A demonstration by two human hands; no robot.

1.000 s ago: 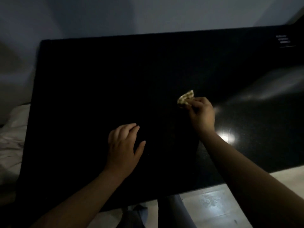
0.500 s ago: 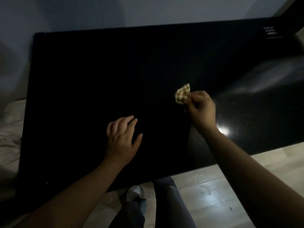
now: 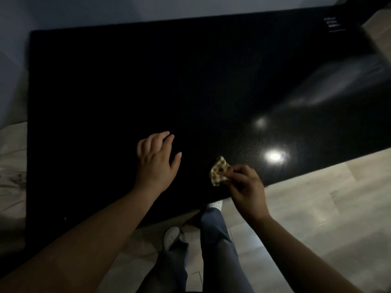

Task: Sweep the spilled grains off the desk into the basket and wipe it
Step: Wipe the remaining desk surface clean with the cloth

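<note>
Pale, crumpled fabric (image 3: 10, 166) lies at the far left, beside the counter's left edge. The black, glossy counter (image 3: 105, 92) takes up most of the view, its far edge against a grey wall (image 3: 105, 9). The left hand (image 3: 156, 163) rests palm down on the counter near the front edge, left of centre; its fingers (image 3: 167, 142) are relaxed and slightly spread, the thumb held out to the right, and they grip nothing. Below the counter's front edge stand two legs in blue-grey trousers (image 3: 218, 240), with one white shoe (image 3: 172, 236) on the floor and a second white shoe (image 3: 215, 205) partly tucked under the counter. To the right of the left hand, and apart from it, a small checked cloth (image 3: 219, 171) — yellowish with a darker pattern, bunched up — sits over the counter close to its front edge. The right hand (image 3: 245, 191) pinches this cloth between thumb and curled fingers (image 3: 241, 168), the wrist reaching in from the lower right; whether the cloth presses on the surface or is held just above it cannot be told. Further right, two bright spots of reflected light (image 3: 274, 156) shine on the counter. A small white printed label (image 3: 334, 24), too blurred to read, marks the far right corner. Light wood-look floor (image 3: 317, 197) shows along the right and bottom.
</note>
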